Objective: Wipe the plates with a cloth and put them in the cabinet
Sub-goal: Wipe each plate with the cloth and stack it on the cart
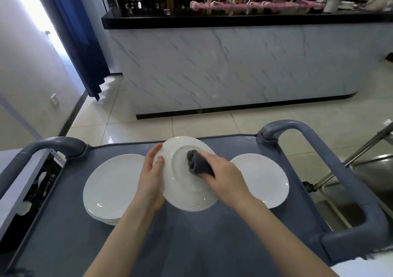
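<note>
The right grip (225, 177), a bare hand, clenches a bunched dark grey cloth (198, 164) and presses it onto the middle of a white plate (180, 188). The left grip (152, 177) grasps that plate by its left rim, thumb on its face, holding it tilted over a grey cart's tabletop (191, 238). On the tabletop a stack of white plates (111, 186) lies to the left and a single plate (262, 179) to the right. Beyond stands a marble-fronted bar (223, 64).
</note>
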Tool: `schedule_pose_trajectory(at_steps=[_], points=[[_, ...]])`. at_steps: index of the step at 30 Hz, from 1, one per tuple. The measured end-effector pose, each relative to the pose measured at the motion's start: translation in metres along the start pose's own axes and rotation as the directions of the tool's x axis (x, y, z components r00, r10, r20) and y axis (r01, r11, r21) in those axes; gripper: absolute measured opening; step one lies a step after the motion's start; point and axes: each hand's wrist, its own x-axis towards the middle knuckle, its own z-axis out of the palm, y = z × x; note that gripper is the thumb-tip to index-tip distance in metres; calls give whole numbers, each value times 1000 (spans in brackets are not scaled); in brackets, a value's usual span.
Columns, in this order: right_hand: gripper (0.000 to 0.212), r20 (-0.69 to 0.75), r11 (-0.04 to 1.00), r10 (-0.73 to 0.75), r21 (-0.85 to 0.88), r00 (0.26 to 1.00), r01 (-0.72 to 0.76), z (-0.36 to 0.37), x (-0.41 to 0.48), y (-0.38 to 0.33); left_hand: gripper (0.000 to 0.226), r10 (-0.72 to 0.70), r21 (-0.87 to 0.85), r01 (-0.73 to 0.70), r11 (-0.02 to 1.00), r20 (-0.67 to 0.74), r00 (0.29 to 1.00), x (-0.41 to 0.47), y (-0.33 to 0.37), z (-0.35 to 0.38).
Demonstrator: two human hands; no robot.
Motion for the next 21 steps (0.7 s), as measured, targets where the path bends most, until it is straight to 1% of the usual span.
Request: schedule_pose_trajectory(at_steps=[1,4,6,8,10,13,16,18,19,21], points=[[53,17,998,-63,-26,998,63,4,-1,-8,30,6,19,-6,1000,-1,1000,0,-1,3],[55,57,968,-252,12,966,252,14,-15,-21,29,11,18,-11,1000,-30,999,2,0,3],[54,83,951,-308,35,948,306,14,-25,-16,28,5,-21,-6,1000,-69,998,5,2,-4],[53,113,957,-288,69,951,281,14,-33,-6,28,2,-61,-9,998,-112,994,8,4,-12],[54,127,975,-216,78,968,208,15,-35,6,28,0,-81,-12,997,-141,990,11,6,-17],[55,141,996,-93,2,986,94,18,-36,26,29,-4,-78,-10,997,-168,986,13,12,-23],[54,188,996,-13,-81,982,29,25,-35,38,31,7,-71,-21,997,-190,982,15,22,-30],[61,250,989,4,-143,968,33,30,-35,40,30,17,-74,-33,997,-213,977,16,26,-33],[68,285,986,1,-159,959,47,33,-35,39,29,19,-82,-38,996,-223,975,16,28,-35],[85,349,987,-29,-137,937,82,38,-33,33,29,11,-105,-37,994,-240,971,16,30,-40]])
